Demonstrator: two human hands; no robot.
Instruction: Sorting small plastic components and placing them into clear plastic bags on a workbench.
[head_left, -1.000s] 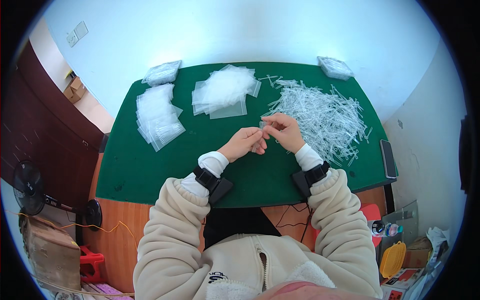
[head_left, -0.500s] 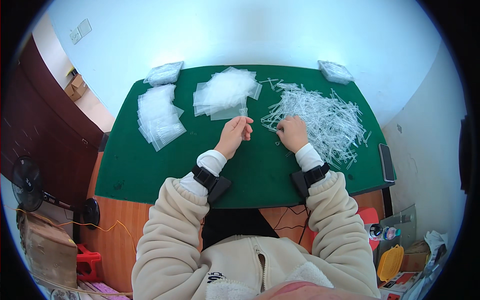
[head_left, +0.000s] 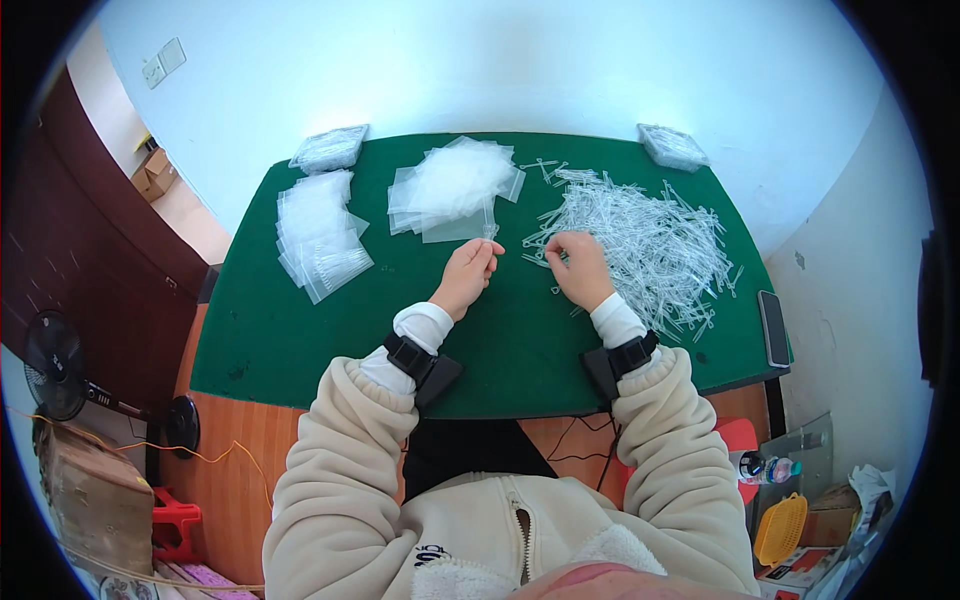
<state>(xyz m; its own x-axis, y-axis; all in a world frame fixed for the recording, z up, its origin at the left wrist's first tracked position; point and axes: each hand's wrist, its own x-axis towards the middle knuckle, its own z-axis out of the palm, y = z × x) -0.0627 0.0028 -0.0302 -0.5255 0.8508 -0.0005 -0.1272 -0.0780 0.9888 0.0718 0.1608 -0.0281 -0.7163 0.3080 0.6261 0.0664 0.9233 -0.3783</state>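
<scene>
My left hand (head_left: 466,275) rests on the green table (head_left: 300,330) and pinches a few thin clear plastic tubes (head_left: 488,225) that stick up from its fingers, just in front of a loose pile of clear small bags (head_left: 452,185). My right hand (head_left: 578,268) lies at the near left edge of a big heap of clear plastic tubes (head_left: 645,240), fingertips curled on the heap's edge; whether it grips a tube I cannot tell.
A stack of filled bags (head_left: 320,235) lies at the left. Two bundles of packed bags (head_left: 329,149) (head_left: 672,146) sit at the far corners. A dark phone (head_left: 774,328) lies at the table's right edge. A fan (head_left: 60,375) stands on the floor at left.
My hands, together a second ago, have separated. The left one now holds tubes near the bag pile, and the right one has gone to the tube heap.
</scene>
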